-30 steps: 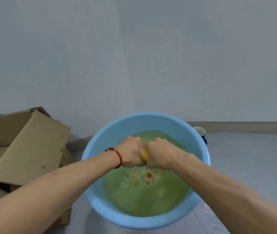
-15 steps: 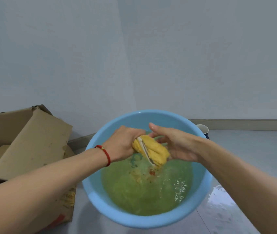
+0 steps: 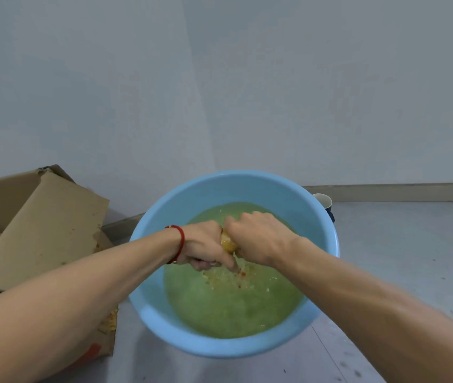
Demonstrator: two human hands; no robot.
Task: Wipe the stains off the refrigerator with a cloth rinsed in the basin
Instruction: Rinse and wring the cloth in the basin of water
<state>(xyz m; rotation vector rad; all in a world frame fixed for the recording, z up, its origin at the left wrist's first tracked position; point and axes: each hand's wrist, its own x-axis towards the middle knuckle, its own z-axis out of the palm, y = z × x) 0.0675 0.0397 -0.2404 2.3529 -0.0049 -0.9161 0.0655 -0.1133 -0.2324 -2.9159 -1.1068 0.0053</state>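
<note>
A light blue basin [image 3: 164, 322] stands on the floor, holding murky greenish water with pale and red bits floating in it. Both hands are above the water at the basin's middle. My left hand [image 3: 203, 244], with a red cord on its wrist, and my right hand [image 3: 255, 239] are clenched side by side around a yellow cloth [image 3: 227, 241]. Only a small wad of the cloth shows between the two fists. Water runs down from the cloth onto the surface. The refrigerator is out of view.
A flattened, stained cardboard box [image 3: 37, 228] leans against the wall to the left of the basin. A white and dark cup [image 3: 323, 201] stands behind the basin's right rim. Grey floor [image 3: 402, 258] stretches to the right, and a pale wall rises behind.
Half a second ago my right hand was open and the cloth hung loose from my left hand. Both hands now grip the cloth tightly again, and water streams from it.
</note>
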